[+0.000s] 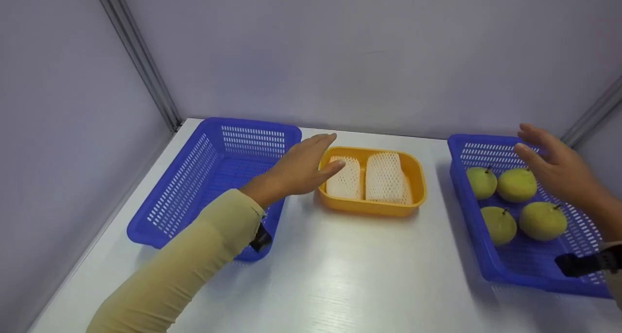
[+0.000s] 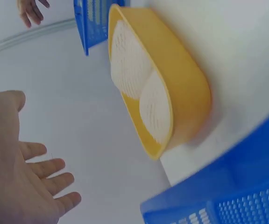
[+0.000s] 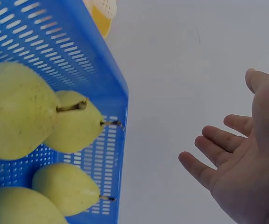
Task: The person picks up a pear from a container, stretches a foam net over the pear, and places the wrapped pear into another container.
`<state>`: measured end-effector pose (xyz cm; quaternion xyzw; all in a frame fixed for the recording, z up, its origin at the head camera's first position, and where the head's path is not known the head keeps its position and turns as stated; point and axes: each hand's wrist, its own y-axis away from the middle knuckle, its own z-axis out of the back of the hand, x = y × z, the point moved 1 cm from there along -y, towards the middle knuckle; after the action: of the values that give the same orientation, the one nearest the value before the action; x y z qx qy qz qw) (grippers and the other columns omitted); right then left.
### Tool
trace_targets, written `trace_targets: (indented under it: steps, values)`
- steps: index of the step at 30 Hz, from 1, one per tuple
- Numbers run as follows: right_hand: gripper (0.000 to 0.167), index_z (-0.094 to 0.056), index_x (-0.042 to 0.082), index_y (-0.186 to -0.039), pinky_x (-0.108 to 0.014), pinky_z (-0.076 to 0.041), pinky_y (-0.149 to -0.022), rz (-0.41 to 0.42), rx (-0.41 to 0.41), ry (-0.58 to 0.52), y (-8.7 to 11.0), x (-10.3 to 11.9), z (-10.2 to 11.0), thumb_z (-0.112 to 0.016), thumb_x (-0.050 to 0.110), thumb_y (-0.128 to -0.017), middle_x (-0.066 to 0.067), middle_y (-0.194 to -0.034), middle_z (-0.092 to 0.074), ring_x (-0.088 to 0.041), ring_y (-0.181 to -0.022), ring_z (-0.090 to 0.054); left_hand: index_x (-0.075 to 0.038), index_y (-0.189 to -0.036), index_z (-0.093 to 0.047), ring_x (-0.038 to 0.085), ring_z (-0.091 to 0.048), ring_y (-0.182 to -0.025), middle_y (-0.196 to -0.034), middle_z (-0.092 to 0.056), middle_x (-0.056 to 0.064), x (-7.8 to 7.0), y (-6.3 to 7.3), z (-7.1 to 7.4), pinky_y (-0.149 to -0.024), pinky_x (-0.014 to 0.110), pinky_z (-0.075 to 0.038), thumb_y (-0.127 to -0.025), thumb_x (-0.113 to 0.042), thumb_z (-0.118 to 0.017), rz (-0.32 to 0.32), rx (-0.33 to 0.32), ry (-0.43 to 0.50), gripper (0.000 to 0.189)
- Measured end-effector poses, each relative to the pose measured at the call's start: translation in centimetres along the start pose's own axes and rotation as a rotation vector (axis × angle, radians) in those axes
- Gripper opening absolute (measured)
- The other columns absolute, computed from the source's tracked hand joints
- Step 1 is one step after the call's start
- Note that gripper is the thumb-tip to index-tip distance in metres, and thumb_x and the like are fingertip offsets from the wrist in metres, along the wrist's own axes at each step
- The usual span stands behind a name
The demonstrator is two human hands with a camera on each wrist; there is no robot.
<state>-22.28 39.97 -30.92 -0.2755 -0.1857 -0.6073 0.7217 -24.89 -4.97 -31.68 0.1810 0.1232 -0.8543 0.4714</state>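
your left hand hangs in the air, fingers straight and well spread, thumb apart, holding nothing. your right hand matches it: fingers loosely spread, nothing in the grasp. beneath the left fingers and to their right sits the yellow tray, with white foam nets in two side-by-side groups; how many are layered, you cannot tell from here. the snug walls probably account for the nets leaning neatly instead of sliding about. on your side of the right fingers, and lower, four pears rest in the right blue basket, stems up; likely they sit that way because the broad base steadies them, and the high sides would stop a roll. to the left of the left fingers, partly under your wrist, lies the left blue basket, angled on the white table. the tray stands between the two baskets, well apart from the right fingers, near the left ones; that middle spot seems to put it within easy reach of either hand. both palms hover clear, perhaps so the fingers brush neither fruit nor foam.
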Motion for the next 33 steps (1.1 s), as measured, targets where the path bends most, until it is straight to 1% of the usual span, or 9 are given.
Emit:
trace_targets:
  steps: [8, 12, 17, 20, 23, 26, 29, 32, 33]
  values:
    - [0.070, -0.012, -0.003, -0.160, -0.079, -0.017, -0.108, -0.103, -0.038, -0.029, 0.5, -2.1, 0.6, -0.036, 0.040, -0.111, -0.042, -0.155, -0.022, -0.065, -0.138, -0.021, -0.007, -0.160, -0.029, 0.026, -0.030, -0.150, -0.163, -0.033, 0.010, -3.7, 1.1, -2.5, -0.123, 0.042, -0.025, -0.107, -0.045, -0.048, -0.019, 0.030, 0.174, 0.068]
    - [0.071, -0.013, -0.003, -0.159, -0.079, -0.013, -0.110, -0.135, -0.045, -0.026, 0.6, -3.4, 1.2, -0.037, 0.042, -0.110, -0.042, -0.154, -0.024, -0.065, -0.138, -0.021, -0.009, -0.159, -0.031, 0.024, -0.038, -0.146, -0.161, -0.036, 0.010, -5.8, 1.0, -4.6, -0.119, 0.039, -0.033, -0.107, -0.044, -0.049, -0.008, 0.046, 0.354, 0.065]
    - [0.072, -0.016, -0.004, -0.159, -0.067, -0.030, -0.113, -0.179, -0.075, -0.016, 1.0, -5.8, 1.6, -0.038, 0.043, -0.110, -0.042, -0.150, -0.031, -0.055, -0.130, -0.034, -0.009, -0.151, -0.045, 0.019, -0.055, -0.130, -0.147, -0.052, 0.008, -8.5, 0.2, -7.7, -0.105, 0.031, -0.048, -0.106, -0.042, -0.053, 0.025, 0.056, 0.593, 0.057]
    - [0.072, -0.016, -0.007, -0.158, -0.063, -0.037, -0.110, -0.223, -0.084, -0.004, 1.2, -7.3, 1.5, -0.039, 0.042, -0.110, -0.044, -0.149, -0.031, -0.054, -0.125, -0.037, -0.011, -0.144, -0.052, 0.011, -0.060, -0.117, -0.134, -0.062, 0.002, -10.3, -0.2, -9.6, -0.096, 0.025, -0.051, -0.104, -0.044, -0.056, 0.049, 0.085, 0.650, 0.053]
    - [0.075, -0.012, -0.012, -0.156, -0.073, -0.031, -0.106, -0.266, -0.046, -0.030, 1.4, -8.4, 1.5, -0.038, 0.041, -0.110, -0.047, -0.149, -0.025, -0.062, -0.129, -0.030, -0.011, -0.136, -0.059, 0.005, -0.062, -0.105, -0.121, -0.066, -0.004, -12.1, -0.5, -11.4, -0.089, 0.021, -0.052, -0.103, -0.043, -0.058, 0.064, 0.131, 0.674, 0.046]
    - [0.078, -0.009, -0.015, -0.155, -0.069, -0.036, -0.107, -0.306, -0.001, -0.046, 1.7, -9.4, 1.8, -0.038, 0.042, -0.110, -0.049, -0.149, -0.021, -0.064, -0.130, -0.027, -0.012, -0.127, -0.063, 0.005, -0.063, -0.093, -0.109, -0.068, -0.004, -14.2, -0.9, -13.2, -0.080, 0.022, -0.054, -0.101, -0.040, -0.062, 0.121, 0.214, 0.746, 0.038]
    - [0.081, -0.008, -0.015, -0.155, -0.066, -0.035, -0.109, -0.350, 0.020, -0.062, 2.2, -10.5, 2.0, -0.040, 0.045, -0.109, -0.049, -0.150, -0.019, -0.060, -0.132, -0.027, -0.010, -0.121, -0.063, 0.010, -0.066, -0.083, -0.100, -0.071, 0.000, -16.3, -1.3, -15.0, -0.073, 0.028, -0.060, -0.099, -0.035, -0.067, 0.211, 0.317, 0.897, 0.033]
    - [0.083, -0.006, -0.015, -0.154, -0.066, -0.034, -0.110, -0.377, 0.049, -0.090, 2.6, -11.7, 2.2, -0.041, 0.045, -0.108, -0.049, -0.151, -0.016, -0.058, -0.130, -0.028, -0.006, -0.122, -0.061, 0.022, -0.072, -0.082, -0.096, -0.073, 0.009, -18.1, -1.7, -16.3, -0.073, 0.040, -0.062, -0.098, -0.029, -0.070, 0.308, 0.389, 1.068, 0.035]
    - [0.084, -0.004, -0.015, -0.154, -0.072, -0.027, -0.108, -0.386, 0.074, -0.094, 2.8, -12.0, 2.1, -0.040, 0.046, -0.108, -0.049, -0.151, -0.014, -0.060, -0.132, -0.026, -0.005, -0.124, -0.060, 0.026, -0.073, -0.085, -0.098, -0.074, 0.011, -18.5, -1.8, -16.7, -0.075, 0.043, -0.062, -0.098, -0.027, -0.071, 0.329, 0.404, 1.106, 0.036]
